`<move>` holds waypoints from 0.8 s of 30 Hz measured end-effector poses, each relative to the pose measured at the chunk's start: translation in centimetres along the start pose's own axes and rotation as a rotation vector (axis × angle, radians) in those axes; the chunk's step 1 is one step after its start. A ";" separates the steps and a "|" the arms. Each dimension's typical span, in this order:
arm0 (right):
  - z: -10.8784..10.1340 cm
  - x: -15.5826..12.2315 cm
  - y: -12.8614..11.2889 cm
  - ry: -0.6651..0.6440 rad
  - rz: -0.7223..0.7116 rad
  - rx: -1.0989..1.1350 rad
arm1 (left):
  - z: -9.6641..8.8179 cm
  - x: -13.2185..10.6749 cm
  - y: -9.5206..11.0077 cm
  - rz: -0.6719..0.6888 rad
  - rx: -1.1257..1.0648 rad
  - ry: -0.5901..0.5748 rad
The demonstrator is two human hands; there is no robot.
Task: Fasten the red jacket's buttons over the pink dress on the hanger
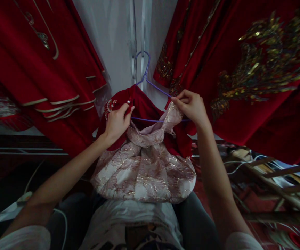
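A purple hanger (pixel 148 66) hangs in front of me, carrying a small red jacket (pixel 144 102) with a pearl button and a beaded ornament on its left side. A pale pink brocade dress (pixel 146 170) with gold thread hangs over its lower part. My left hand (pixel 117 123) is closed at the jacket's left front, thumb and forefinger close together by the pearl button. With thumb and fingers, my right hand (pixel 190 106) pinches the dress's shoulder strap at the right arm of the hanger. The cloth inside both grips is mostly hidden.
Red garments with pale trim (pixel 61 100) hang at the left. On the right hangs red cloth with gold sequin embroidery (pixel 259 66). A wooden rack (pixel 277 187) with cables stands lower right. Behind the hanger is a pale wall (pixel 108 31).
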State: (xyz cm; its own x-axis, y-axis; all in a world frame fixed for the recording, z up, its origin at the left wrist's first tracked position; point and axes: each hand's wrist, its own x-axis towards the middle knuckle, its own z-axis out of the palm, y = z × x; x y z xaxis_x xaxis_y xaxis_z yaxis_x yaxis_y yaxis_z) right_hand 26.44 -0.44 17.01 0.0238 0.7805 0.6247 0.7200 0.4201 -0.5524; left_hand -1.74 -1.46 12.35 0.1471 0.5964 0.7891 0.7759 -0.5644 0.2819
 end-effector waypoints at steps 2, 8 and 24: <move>-0.1 0.1 0.0 -0.010 -0.003 0.007 | -0.1 -1.9 0.2 0.023 0.033 -0.030; -0.2 0.1 -0.1 0.002 -0.006 0.025 | -1.4 -4.2 -0.3 0.088 0.131 -0.114; 1.6 1.6 1.9 -0.041 0.025 -0.070 | -1.5 -1.2 -1.7 0.195 -0.040 -0.233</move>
State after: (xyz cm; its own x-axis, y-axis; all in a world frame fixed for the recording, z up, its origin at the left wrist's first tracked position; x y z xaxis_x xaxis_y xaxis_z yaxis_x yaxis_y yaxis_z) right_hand 26.76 2.32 16.11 0.0146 0.8091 0.5875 0.7660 0.3686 -0.5267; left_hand -4.15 -2.14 11.76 0.4315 0.5865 0.6854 0.6948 -0.7007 0.1622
